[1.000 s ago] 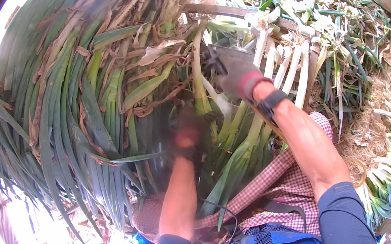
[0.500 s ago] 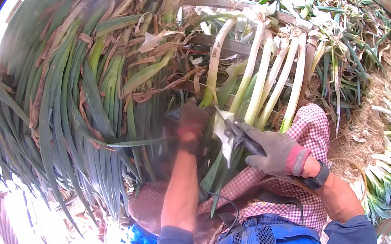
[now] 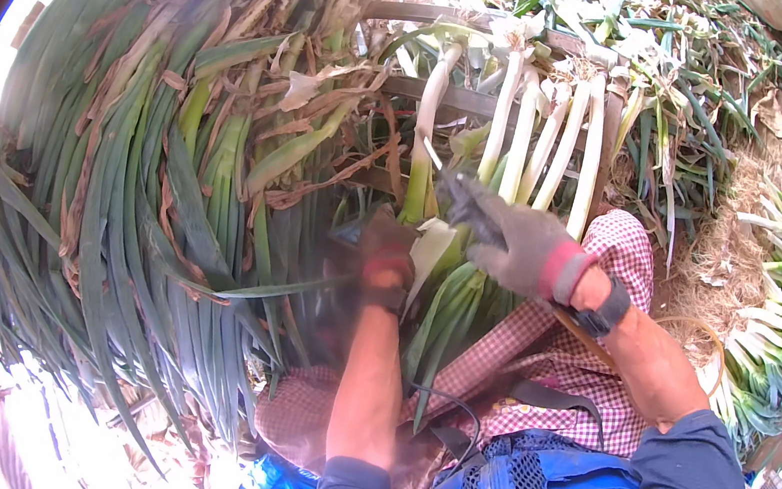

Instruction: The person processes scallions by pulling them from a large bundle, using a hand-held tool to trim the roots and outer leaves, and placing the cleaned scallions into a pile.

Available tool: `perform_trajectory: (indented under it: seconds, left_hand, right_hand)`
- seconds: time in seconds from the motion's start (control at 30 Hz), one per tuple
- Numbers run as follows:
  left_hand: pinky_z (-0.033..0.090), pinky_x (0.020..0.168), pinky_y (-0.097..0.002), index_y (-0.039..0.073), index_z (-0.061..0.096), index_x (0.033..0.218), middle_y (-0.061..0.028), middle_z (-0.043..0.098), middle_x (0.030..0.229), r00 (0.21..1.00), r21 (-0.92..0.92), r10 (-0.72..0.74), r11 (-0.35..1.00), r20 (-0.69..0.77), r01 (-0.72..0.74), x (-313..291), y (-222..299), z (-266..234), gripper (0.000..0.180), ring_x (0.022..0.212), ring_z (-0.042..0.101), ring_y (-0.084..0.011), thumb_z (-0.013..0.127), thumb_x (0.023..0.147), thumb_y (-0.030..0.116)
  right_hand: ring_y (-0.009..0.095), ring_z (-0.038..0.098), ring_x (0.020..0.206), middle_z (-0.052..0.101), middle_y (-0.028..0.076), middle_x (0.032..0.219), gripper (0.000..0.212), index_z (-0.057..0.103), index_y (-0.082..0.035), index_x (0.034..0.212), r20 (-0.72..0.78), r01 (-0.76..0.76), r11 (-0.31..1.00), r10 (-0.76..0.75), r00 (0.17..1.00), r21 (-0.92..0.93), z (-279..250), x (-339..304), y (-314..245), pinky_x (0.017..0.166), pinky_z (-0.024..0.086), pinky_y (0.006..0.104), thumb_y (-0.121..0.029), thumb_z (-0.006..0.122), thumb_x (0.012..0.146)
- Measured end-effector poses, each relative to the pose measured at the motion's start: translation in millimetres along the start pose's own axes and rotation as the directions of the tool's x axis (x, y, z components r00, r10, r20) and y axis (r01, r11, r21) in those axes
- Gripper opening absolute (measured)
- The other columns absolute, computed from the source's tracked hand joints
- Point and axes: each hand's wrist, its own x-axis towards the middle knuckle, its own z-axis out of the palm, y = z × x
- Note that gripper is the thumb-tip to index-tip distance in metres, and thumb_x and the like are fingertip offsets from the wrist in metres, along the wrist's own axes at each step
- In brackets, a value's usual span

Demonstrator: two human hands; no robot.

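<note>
My gloved left hand [image 3: 385,244] is closed around the green part of a long green onion [image 3: 430,109], whose white stem points away from me. My gloved right hand [image 3: 527,247] grips a black air blow gun [image 3: 470,204]. Its thin pale nozzle lies close against the onion's stem, just beyond my left hand. A loose whitish strip of peel [image 3: 430,252] hangs between my hands. Right of the held onion, several pale-stemmed green onions [image 3: 520,137] lie side by side, roots away from me. My left fingers are partly in shadow.
A large heap of unpeeled green onions [image 3: 115,193] with dry brown leaves fills the left. Wooden slats [image 3: 463,99] run under the stems. Leaf scraps [image 3: 664,42] are piled at the far side. More green onions [image 3: 775,312] lie at the right. A thin hose [image 3: 720,360] loops beside my right arm.
My right hand has moved away from me with the blow gun, its nozzle now higher along the stem. The white peel has dropped back toward my left hand, which stays put.
</note>
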Motion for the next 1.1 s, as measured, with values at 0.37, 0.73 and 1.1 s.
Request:
perform_trajectory:
  seconds: [0.37, 0.73, 1.1]
  left_hand:
    - [0.059, 0.078, -0.0468, 0.003, 0.071, 0.103, -0.0240, 0.077, 0.092, 0.981, -0.248, -0.196, 0.950, 0.003, 0.190, 4.2, -6.1, 12.3, 0.030, 0.091, 0.078, -0.0409, 0.085, 0.083, 0.021]
    - [0.058, 0.094, -0.0453, -0.002, 0.074, 0.119, -0.0255, 0.077, 0.108, 0.976, -0.054, -0.037, 0.997, 0.215, 0.050, 7.7, -47.2, 7.0, 0.033, 0.111, 0.074, -0.0410, 0.076, 0.092, 0.016]
    - [0.059, 0.091, -0.0455, 0.003, 0.078, 0.120, -0.0233, 0.081, 0.110, 0.979, -0.431, -0.133, 0.883, 0.152, 0.187, 50.9, -17.5, -48.3, 0.050, 0.103, 0.077, -0.0422, 0.098, 0.082, 0.028]
  right_hand:
    - [0.038, 0.078, 0.093, 0.078, 0.022, 0.102, 0.059, 0.056, -0.006, 0.151, -0.072, -0.144, 0.989, 0.146, 0.987, 0.034, -33.4, 97.2, 13.1, 0.088, 0.061, 0.0492, -0.027, 0.067, 0.097]
    - [0.029, 0.074, 0.091, 0.076, 0.016, 0.104, 0.067, 0.057, -0.009, 0.156, -0.009, -0.068, 0.985, 0.070, 0.998, 0.161, -34.9, 72.0, 26.6, 0.088, 0.058, 0.0423, -0.031, 0.076, 0.096]
    - [0.034, 0.074, 0.110, 0.074, 0.020, 0.128, 0.100, 0.031, -0.015, 0.176, 0.062, 0.133, 0.979, -0.144, 0.988, 0.157, -6.4, -73.7, 38.4, 0.106, 0.055, 0.0412, -0.034, 0.076, 0.088]
